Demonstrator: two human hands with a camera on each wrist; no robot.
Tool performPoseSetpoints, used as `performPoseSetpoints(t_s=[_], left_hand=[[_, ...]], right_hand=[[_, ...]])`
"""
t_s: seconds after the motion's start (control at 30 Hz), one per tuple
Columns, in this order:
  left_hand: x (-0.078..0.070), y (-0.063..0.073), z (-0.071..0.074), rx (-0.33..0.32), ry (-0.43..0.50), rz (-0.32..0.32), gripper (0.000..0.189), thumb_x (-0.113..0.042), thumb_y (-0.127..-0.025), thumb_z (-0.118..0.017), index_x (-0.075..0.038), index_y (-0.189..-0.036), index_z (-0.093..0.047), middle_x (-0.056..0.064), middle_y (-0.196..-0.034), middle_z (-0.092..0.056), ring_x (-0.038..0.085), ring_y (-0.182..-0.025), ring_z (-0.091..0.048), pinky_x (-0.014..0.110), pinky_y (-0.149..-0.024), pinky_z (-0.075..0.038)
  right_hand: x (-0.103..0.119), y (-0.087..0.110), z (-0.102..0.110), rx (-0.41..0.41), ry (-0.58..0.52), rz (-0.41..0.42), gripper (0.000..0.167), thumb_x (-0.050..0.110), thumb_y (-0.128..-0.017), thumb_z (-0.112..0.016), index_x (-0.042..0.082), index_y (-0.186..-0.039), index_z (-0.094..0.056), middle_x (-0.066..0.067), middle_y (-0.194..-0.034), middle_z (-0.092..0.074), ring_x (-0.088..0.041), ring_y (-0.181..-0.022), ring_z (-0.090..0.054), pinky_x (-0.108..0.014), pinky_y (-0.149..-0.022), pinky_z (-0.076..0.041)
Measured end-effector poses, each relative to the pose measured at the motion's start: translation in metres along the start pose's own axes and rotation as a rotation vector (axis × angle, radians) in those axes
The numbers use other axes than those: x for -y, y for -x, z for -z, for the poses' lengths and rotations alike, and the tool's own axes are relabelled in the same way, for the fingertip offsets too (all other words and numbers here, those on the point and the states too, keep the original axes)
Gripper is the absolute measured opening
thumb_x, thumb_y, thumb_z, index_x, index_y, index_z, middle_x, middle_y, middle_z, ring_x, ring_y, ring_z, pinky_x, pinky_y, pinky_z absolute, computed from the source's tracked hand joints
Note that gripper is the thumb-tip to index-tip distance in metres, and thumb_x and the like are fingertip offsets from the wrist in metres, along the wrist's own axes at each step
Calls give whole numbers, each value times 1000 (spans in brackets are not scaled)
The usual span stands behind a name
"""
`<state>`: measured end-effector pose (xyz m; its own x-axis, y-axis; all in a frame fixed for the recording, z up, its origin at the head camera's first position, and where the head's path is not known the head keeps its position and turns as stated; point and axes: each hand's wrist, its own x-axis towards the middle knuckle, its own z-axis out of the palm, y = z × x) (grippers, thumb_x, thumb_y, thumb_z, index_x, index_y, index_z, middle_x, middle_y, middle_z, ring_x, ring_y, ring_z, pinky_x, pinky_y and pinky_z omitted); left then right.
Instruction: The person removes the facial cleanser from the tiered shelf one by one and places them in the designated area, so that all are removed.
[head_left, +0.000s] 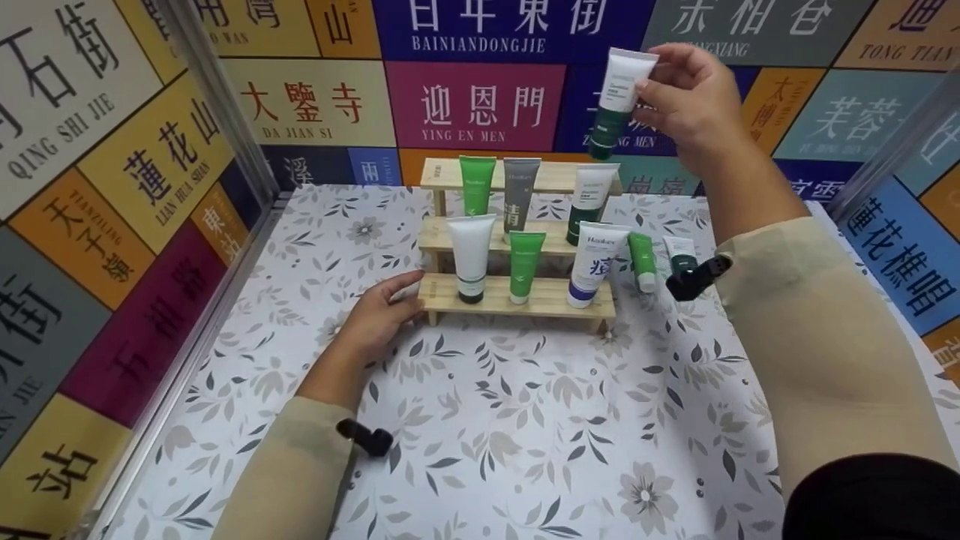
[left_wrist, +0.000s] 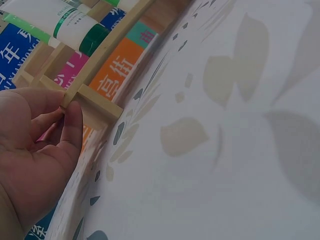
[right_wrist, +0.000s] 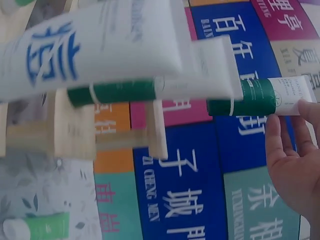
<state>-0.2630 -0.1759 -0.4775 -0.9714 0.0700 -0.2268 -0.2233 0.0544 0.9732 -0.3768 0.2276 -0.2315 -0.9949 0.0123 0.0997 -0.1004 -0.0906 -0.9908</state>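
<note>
A table [head_left: 420, 457] with a leaf-and-flower print bore a wooden rack [head_left: 555, 297] and, just right of it, a green tube [head_left: 642, 259] and a white-and-dark-green tube [head_left: 679, 248]. Six tubes [head_left: 520, 191] stood on the rack, three along its lowest step [head_left: 497, 296].

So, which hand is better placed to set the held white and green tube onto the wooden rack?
Probably the right hand: it holds the white and green squeeze tube up near the tiered wooden rack; the left hand pinches its lowest step.

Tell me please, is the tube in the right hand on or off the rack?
Off: the right hand holds the tube in the air; the right wrist view shows it apart from the wooden rack.
</note>
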Motion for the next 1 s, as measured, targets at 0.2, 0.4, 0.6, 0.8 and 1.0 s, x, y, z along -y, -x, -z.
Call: performPoseSetpoints(t_s=[0.2, 0.4, 0.6, 0.8, 1.0], left_hand=[[2, -1, 1, 14, -17, -21, 53, -10, -105, -64, -17, -157, -55, 15, -150, -64, 13, -112, -71, 26, -91, -56], [1, -1, 2, 11, -33, -23, 53, -11, -104, -66, -18, -157, -56, 14, -150, -65, 14, -112, -71, 27, -91, -56], [0, 0, 2, 6, -32, -2, 53, -11, -105, -66, -21, -156, -57, 11, -152, -64, 16, -117, -70, 27, -95, -55], [0, -1, 2, -4, -20, 14, 52, -12, -104, -67, -22, -154, -58, 9, -151, -65, 17, -118, -70, 28, -97, -55], [1, -1, 1, -2, -1, 4, 53, -10, -103, -67, -21, -154, -58, 10, -151, -65, 16, -118, -70, 26, -97, -56]], right_hand=[[-17, 5, 38, -26, -68, 22, 44, 4, -93, -81, 15, -132, -65, -3, -128, -68, -22, -121, -64, -25, -87, -63], [-34, 11, 71, -59, -124, 8, 45, -1, -91, -82, 14, -130, -65, -4, -126, -68, -23, -115, -65, -25, -80, -64], [-57, 17, 106, -117, -155, -22, 45, -3, -90, -82, 14, -128, -65, -3, -122, -69, -20, -105, -68, -25, -76, -63], [-79, 25, 134, -178, -182, -71, 45, -1, -90, -83, 15, -128, -65, -1, -126, -68, -19, -110, -67, -26, -79, -63], [-99, 35, 160, -220, -157, -143, 47, 4, -91, -83, 17, -132, -64, 1, -130, -66, -18, -111, -67, -27, -82, -63]])
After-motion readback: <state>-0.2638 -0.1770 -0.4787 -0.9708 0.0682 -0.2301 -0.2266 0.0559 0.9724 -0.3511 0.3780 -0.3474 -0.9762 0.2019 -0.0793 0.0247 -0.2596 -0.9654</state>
